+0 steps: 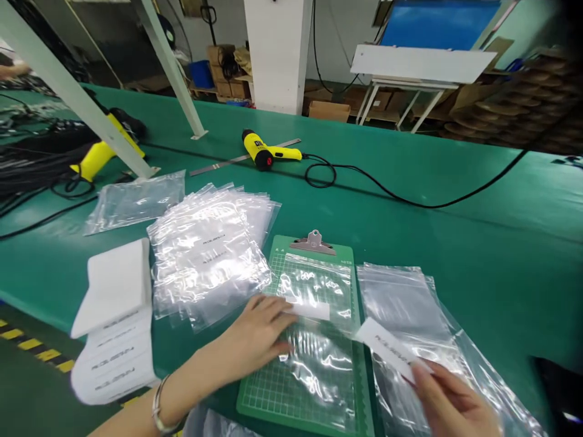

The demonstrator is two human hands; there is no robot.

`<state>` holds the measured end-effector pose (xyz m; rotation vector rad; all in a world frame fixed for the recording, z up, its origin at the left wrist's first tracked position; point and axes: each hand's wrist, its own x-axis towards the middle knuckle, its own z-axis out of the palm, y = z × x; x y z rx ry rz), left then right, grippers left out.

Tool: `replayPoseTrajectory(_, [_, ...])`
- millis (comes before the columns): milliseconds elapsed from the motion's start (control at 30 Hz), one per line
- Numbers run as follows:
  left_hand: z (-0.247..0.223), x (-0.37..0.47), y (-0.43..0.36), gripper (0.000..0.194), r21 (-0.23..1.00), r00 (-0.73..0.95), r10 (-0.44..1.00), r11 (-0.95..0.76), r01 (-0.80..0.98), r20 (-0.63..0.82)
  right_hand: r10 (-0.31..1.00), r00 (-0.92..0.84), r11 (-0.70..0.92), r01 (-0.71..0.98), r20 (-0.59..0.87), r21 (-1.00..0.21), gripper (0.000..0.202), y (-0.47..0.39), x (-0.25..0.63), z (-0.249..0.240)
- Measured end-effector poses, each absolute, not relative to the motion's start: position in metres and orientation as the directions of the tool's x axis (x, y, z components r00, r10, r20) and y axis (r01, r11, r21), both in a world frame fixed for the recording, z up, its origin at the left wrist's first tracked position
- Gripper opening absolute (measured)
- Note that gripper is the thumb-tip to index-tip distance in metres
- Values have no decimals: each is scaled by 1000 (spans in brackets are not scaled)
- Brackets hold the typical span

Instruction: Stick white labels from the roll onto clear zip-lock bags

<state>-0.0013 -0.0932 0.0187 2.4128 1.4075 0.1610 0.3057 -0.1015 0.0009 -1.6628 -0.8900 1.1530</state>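
Left hand (257,340) flat, palm down; right hand (450,403) in pinching grip.

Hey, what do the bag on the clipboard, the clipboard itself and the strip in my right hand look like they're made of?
The bag looks like thin clear plastic film: see-through, wrinkled, with bright glare. The clipboard seems to be rigid green plastic with a printed grid, and its clip looks like dull grey metal. The strip in the right hand appears to be matte white paper with print, likely a label.

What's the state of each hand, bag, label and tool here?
left hand: flat, pressing a bag
bag on clipboard: flat, white label stuck on
clipboard: flat on table, clip shut
right hand: pinching a label
label: loose, lifted
left bag pile: labelled, fanned
right bag pile: flat
heat gun: lying on its side
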Motion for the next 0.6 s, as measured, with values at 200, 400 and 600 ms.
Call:
replayPoseTrajectory(200, [-7, -23, -31, 88, 200, 483, 872, -460, 865, -81, 889, 62, -452, -52, -454, -891, 30, -84, 238, -18])
replayPoseTrajectory(400, [-14, -35, -20, 100, 223, 455, 884, -424, 878, -106, 891, 60, -451, 5, -450, -893, 30, -67, 222, -13])
replayPoseTrajectory(600, [-11, -46, -12, 112, 330, 467, 872, -401, 854, -149, 887, 44, -460, 1, -460, -888, 24, -59, 221, -13])
